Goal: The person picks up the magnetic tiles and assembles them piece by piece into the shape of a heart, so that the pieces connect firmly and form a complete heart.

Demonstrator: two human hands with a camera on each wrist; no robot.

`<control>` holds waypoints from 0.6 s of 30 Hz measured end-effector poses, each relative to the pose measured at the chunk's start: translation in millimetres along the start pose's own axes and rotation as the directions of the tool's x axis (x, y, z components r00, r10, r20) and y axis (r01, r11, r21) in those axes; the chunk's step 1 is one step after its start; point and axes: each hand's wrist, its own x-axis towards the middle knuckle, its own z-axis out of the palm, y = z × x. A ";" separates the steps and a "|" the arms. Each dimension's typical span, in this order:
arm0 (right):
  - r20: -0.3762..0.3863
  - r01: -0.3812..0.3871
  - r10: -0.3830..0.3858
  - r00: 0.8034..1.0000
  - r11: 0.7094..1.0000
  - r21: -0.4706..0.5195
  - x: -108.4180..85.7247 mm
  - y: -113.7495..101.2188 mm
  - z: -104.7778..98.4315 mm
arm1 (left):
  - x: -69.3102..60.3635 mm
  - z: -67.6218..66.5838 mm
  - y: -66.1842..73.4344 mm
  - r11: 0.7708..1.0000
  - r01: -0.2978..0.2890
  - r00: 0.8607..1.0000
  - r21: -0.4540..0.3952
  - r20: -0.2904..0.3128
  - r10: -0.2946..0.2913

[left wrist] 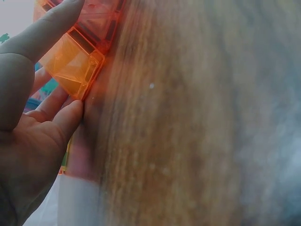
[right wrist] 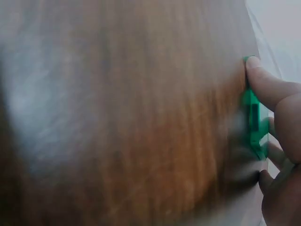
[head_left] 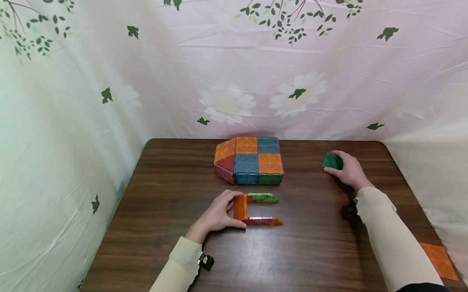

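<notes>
My left hand point(head_left: 221, 213) grips an orange magnetic tile point(head_left: 240, 207) by its two ends, thumb at the near end and fingers at the far one. A green tile point(head_left: 263, 198) and a red tile point(head_left: 261, 221) stand on edge, running rightward from it in a U shape. In the left wrist view, the thumb and fingers lie about the orange tile point(left wrist: 70, 63). Over at the right, my right hand point(head_left: 349, 170) pinches a dark green tile point(head_left: 331, 160). The right wrist view shows that green tile point(right wrist: 254, 117) edge-on between thumb and fingers.
Behind the U shape sits a block built of orange, blue, red and green tiles point(head_left: 247, 162). An orange tile point(head_left: 439, 261) lies at the right table edge, partly behind the right sleeve. Printed cloth point(head_left: 223, 60) hangs around the brown table point(head_left: 161, 178).
</notes>
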 end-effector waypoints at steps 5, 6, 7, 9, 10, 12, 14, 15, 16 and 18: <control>-0.035 -0.008 0.006 0.999 0.999 -0.044 -3.3 1.2 2.2 | 1.2 0.1 -0.9 1.000 0.013 1.000 0.014 0.006 -0.013; -0.040 -0.004 0.002 0.999 0.999 -0.046 -4.8 0.1 2.8 | 1.3 0.1 -1.1 1.000 0.014 1.000 0.022 0.007 -0.014; -0.044 0.006 -0.008 0.999 0.999 -0.045 -6.4 -1.5 3.6 | 1.5 0.2 -1.4 1.000 0.013 1.000 0.028 0.007 -0.014; -0.056 0.032 -0.034 0.998 0.999 -0.025 -10.8 -6.4 5.9 | 1.5 0.2 -1.9 0.999 0.011 1.000 0.044 0.007 -0.011; -0.060 0.049 -0.049 0.997 0.999 -0.007 -13.6 -10.2 7.2 | 1.6 0.1 -2.2 0.999 0.008 1.000 0.049 0.007 -0.008; -0.072 0.079 -0.076 0.995 0.996 0.043 -20.1 -20.3 10.4 | 1.7 -0.1 -2.8 0.998 0.005 1.000 0.060 0.004 -0.005; -0.085 0.121 -0.114 0.990 0.989 0.084 -27.4 -32.6 14.3 | 1.7 -0.5 -3.0 0.998 -0.001 1.000 0.062 0.002 0.000; -0.089 0.146 -0.138 0.986 0.984 0.100 -31.4 -39.5 16.5 | 1.7 -0.8 -3.2 0.998 0.000 1.000 0.060 0.001 0.000; -0.092 0.172 -0.163 0.982 0.979 0.112 -36.2 -46.3 18.8 | 1.9 -0.6 -3.3 0.998 -0.001 1.000 0.057 0.001 0.001; -0.097 0.230 -0.219 0.971 0.966 0.121 -46.3 -59.7 24.2 | 1.9 -0.3 -3.4 0.999 -0.001 1.000 0.052 0.002 0.001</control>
